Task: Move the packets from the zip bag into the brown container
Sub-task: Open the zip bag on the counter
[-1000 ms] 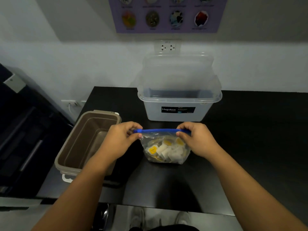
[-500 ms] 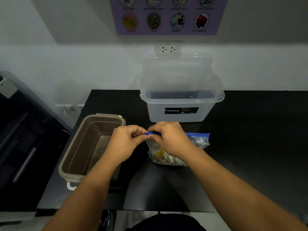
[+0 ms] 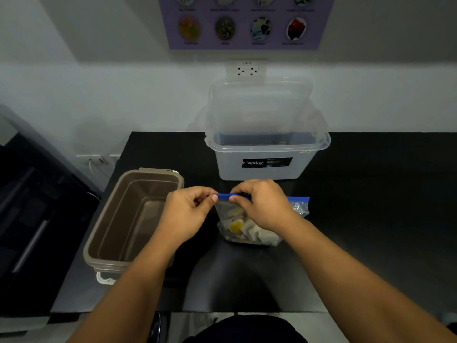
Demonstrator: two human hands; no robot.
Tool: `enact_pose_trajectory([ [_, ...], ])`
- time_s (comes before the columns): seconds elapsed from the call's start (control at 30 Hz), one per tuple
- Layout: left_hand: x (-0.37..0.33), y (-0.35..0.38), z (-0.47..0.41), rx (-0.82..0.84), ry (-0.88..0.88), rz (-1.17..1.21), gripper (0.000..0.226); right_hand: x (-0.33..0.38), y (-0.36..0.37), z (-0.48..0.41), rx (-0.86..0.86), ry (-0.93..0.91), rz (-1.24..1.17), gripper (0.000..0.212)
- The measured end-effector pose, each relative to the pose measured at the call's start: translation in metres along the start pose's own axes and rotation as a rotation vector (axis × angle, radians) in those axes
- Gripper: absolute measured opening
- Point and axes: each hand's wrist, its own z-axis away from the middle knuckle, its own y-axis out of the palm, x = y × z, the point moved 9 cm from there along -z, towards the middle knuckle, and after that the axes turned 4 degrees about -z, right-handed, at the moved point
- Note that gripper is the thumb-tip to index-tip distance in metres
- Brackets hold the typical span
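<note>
A clear zip bag (image 3: pixel 247 229) with a blue seal strip stands on the black table, holding several white and yellow packets (image 3: pixel 237 225). My left hand (image 3: pixel 186 214) pinches the left end of the blue strip. My right hand (image 3: pixel 262 205) pinches the strip just to the right of it, covering the middle of the bag's top. The bag's right corner sticks out past my right wrist. The brown container (image 3: pixel 118 233) sits open to the left of the bag, with nothing inside it.
A clear plastic storage box (image 3: pixel 267 167) with its lid leaning up behind it stands just behind the bag. The black table (image 3: pixel 371 219) ends at the wall behind and at a near edge by my body. A dark cabinet stands at the left.
My right hand slid from the strip's right end to the left end, next to my left hand. The bag's right corner now shows. Between the last two frames the hands barely moved.
</note>
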Motion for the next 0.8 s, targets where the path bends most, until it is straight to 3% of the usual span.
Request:
enact_pose_trajectory([
  [0.43,0.03,-0.041,-0.001,-0.063,-0.089,-0.005,0.01,-0.089,-0.063,0.042,-0.146,0.26,-0.068,0.02],
  [0.7,-0.01,-0.028,0.0,-0.018,0.077,-0.101,0.01,-0.088,-0.064,0.041,-0.207,0.187,-0.114,0.023],
  [0.8,-0.031,-0.004,-0.012,0.089,0.139,-0.223,0.018,-0.082,-0.062,0.039,-0.213,0.156,-0.177,0.022],
])
